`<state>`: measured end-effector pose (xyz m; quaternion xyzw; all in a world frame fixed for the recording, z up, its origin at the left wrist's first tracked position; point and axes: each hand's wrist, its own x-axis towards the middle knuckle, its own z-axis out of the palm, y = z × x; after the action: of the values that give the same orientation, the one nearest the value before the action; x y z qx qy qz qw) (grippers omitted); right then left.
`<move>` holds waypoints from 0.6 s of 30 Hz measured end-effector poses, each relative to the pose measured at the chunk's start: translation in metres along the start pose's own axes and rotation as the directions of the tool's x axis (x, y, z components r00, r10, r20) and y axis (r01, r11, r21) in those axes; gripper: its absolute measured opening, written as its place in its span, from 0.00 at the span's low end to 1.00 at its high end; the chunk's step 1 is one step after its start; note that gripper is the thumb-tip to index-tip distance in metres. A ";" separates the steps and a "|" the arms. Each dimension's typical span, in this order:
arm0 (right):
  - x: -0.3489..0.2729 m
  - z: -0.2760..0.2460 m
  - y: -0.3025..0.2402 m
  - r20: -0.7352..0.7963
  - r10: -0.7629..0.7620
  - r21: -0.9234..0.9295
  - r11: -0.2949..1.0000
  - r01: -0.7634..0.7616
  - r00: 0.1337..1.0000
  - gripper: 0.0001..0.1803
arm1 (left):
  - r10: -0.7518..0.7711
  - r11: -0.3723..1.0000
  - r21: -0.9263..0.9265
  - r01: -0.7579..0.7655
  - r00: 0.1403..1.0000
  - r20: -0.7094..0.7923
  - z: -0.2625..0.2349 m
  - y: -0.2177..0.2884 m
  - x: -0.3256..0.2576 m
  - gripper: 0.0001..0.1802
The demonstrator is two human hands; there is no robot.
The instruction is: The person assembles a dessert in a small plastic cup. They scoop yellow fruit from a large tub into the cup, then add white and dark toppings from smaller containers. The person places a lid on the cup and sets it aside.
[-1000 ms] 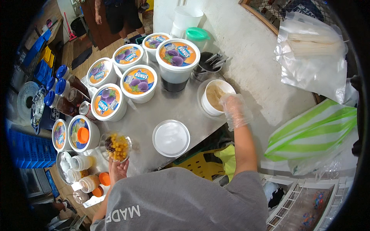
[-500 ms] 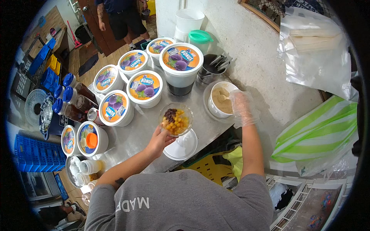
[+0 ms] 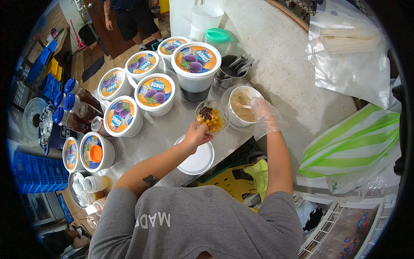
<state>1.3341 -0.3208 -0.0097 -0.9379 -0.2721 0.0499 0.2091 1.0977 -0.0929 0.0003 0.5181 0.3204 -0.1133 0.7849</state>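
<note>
My left hand (image 3: 197, 137) grips a clear plastic bowl (image 3: 217, 122) by its near side. Yellow chunks and a small heap of dark beans lie in it. Close to its right stands a white tub (image 3: 239, 122) part filled with a tan, grainy substance (image 3: 242, 113). My right hand (image 3: 264, 114), in a loose clear plastic glove, is at the tub's right rim, closed on a pale spoon (image 3: 246, 106) whose end reaches into the tub. A round white lid (image 3: 196, 159) lies on the metal table (image 3: 148, 149) below my left hand.
Several lidded white tubs (image 3: 155, 93) crowd the table's far left. Blue-capped bottles (image 3: 82, 110) stand beyond them. A metal pot of utensils (image 3: 230, 71) is behind the tan tub, by the wall. Plastic bags (image 3: 351, 142) hang right. A person (image 3: 131, 23) stands at the back.
The bowl in my left hand has moved right, up against the tub. My right hand stays at the tub with the spoon. The whole view has shifted slightly.
</note>
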 end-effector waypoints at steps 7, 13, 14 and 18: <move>0.002 -0.009 0.031 0.077 0.100 0.141 0.984 -0.110 0.992 0.16 | 0.021 0.999 0.036 -0.021 1.000 0.010 0.011 -0.001 0.015 0.24; -0.019 -0.038 0.009 -0.062 0.101 0.201 0.976 -0.087 0.993 0.14 | 0.013 0.999 0.047 -0.014 0.999 0.030 0.011 0.000 0.021 0.26; -0.022 -0.041 0.011 -0.080 0.093 0.290 0.955 -0.066 0.992 0.13 | 0.006 0.998 0.058 -0.008 0.999 0.032 0.014 0.001 0.021 0.26; -0.045 -0.068 -0.041 -0.063 0.017 0.206 0.979 -0.004 0.998 0.13 | 0.008 0.997 0.081 -0.011 0.999 0.043 0.016 0.001 0.025 0.27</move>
<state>1.2898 -0.3377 0.0683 -0.9138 -0.2536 0.0486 0.3135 1.1234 -0.1025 -0.0106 0.5487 0.2964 -0.1334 0.7703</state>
